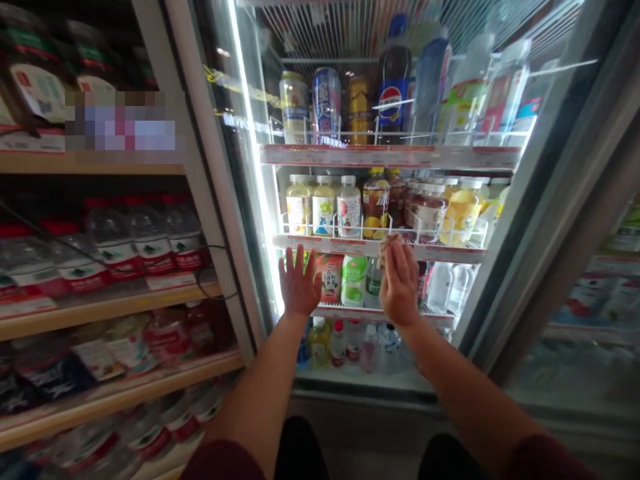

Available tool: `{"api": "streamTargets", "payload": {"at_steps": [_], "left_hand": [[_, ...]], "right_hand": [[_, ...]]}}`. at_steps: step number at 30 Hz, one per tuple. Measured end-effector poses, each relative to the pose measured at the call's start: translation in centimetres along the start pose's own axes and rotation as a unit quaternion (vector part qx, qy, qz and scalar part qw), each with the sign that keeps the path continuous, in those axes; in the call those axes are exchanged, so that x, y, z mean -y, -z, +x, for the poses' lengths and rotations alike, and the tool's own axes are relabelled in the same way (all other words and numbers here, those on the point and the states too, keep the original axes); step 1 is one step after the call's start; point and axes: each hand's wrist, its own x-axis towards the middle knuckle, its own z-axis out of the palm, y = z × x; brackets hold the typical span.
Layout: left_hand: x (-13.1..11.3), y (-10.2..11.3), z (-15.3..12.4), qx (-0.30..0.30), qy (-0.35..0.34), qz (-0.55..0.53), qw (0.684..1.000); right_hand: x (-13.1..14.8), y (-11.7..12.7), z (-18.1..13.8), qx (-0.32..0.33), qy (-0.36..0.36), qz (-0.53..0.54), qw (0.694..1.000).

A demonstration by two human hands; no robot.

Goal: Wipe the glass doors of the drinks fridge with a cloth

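Note:
In front of me stands a lit drinks fridge with a glass door [345, 387], closed between me and the shelves. My left hand [301, 281] is spread flat against the glass, fingers apart, with nothing in it. My right hand [400, 280] presses a crumpled brownish cloth [393, 245] to the glass, level with the price strip of the middle shelf. Behind the glass are bottled teas [349, 207], a cola bottle [394, 80] and cans [327, 103]. Part of the lower shelves is hidden behind my hands.
On the left, wooden shelves [120, 315] carry several red-capped water bottles [145, 233] and packets. A thin dark cable [75, 243] hangs across them. The metal door frame [520, 267] runs along the right, with another glass front [575, 347] beyond it.

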Motion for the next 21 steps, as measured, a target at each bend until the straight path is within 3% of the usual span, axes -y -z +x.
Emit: {"api": "streamTargets", "payload": {"at_steps": [4,8,11,14,16,21], "left_hand": [[-0.1,0.0,0.0,0.000,-0.001,0.017,1.000],[-0.2,0.2,0.1,-0.012,-0.006,0.020,1.000],[-0.1,0.3,0.1,-0.019,-0.011,0.010,1.000],[0.0,0.2,0.1,-0.016,-0.012,0.006,1.000],[0.2,0.1,0.1,-0.009,-0.007,-0.004,1.000],[0.3,-0.1,0.0,-0.006,-0.004,-0.015,1.000]], "right_hand": [[3.1,-1.4,1.5,0.061,0.053,0.022,0.996],[5.0,-3.2,6.1,0.069,0.039,0.038,0.996],[6.3,-4.1,5.9,0.080,0.034,0.045,0.995],[7.3,-4.3,5.1,0.118,0.080,0.052,0.988],[7.7,-4.1,6.1,0.131,0.094,0.052,0.986],[7.5,-3.7,9.2,0.123,0.060,0.039,0.990]]}}
